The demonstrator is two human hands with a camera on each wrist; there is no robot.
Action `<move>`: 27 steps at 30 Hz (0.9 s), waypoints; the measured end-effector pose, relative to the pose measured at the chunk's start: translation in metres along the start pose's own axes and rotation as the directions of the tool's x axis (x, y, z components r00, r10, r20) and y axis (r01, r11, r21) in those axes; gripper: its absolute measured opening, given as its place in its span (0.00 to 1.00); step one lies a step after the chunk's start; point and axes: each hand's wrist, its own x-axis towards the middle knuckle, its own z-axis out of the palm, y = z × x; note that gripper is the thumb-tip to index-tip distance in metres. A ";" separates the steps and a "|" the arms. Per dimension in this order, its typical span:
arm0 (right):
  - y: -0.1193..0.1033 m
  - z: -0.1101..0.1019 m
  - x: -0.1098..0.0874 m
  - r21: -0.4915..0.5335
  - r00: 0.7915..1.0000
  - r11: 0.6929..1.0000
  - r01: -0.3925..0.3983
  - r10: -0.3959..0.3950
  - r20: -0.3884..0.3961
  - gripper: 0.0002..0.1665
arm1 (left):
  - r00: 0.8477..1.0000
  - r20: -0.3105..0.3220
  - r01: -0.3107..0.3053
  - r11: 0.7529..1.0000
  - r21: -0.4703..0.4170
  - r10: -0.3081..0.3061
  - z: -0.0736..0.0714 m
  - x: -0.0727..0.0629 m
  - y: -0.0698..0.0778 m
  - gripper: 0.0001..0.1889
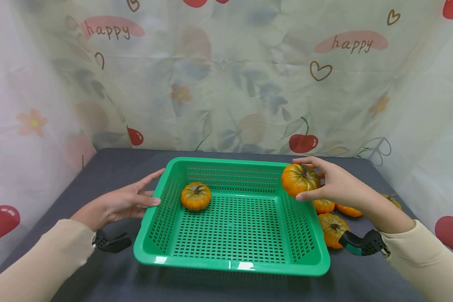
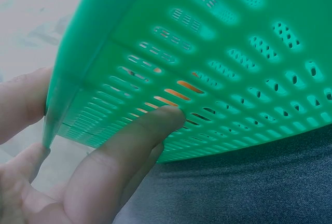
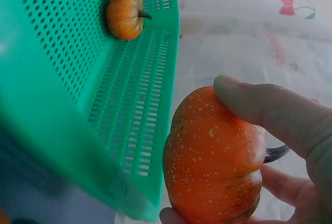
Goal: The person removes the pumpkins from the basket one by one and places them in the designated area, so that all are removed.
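A green plastic basket with slotted walls stands before me. My left hand grips its left rim, with thumb and forefinger tips on the edge and another finger pressed against the outer wall. One small orange pumpkin rests inside near the left wall. Over the basket's back right corner, my right hand holds a second pumpkin between thumb and fingers. Its dark stem points toward the palm in the right wrist view, and its body is beside the basket wall.
Several more pumpkins lie on the table right of the basket, partly hidden by the basket and right forearm. A dark grey cloth covers the table. Printed curtains hang behind and along both sides.
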 end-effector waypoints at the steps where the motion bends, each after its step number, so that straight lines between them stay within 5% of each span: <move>1: 0.001 -0.001 -0.002 -0.005 1.000 1.000 -0.008 0.008 -0.002 0.49 | 1.000 0.000 0.001 1.000 0.000 -0.001 0.000 0.000 0.000 0.50; 15: 0.031 -0.006 -0.028 -0.020 0.996 0.997 -0.079 0.078 -0.043 0.54 | 1.000 0.002 0.008 1.000 -0.006 -0.008 -0.002 0.001 -0.001 0.51; 27: 0.056 -0.003 -0.048 0.059 0.992 0.993 -0.104 0.108 -0.067 0.48 | 1.000 0.006 0.001 1.000 -0.011 -0.001 -0.001 0.001 -0.001 0.51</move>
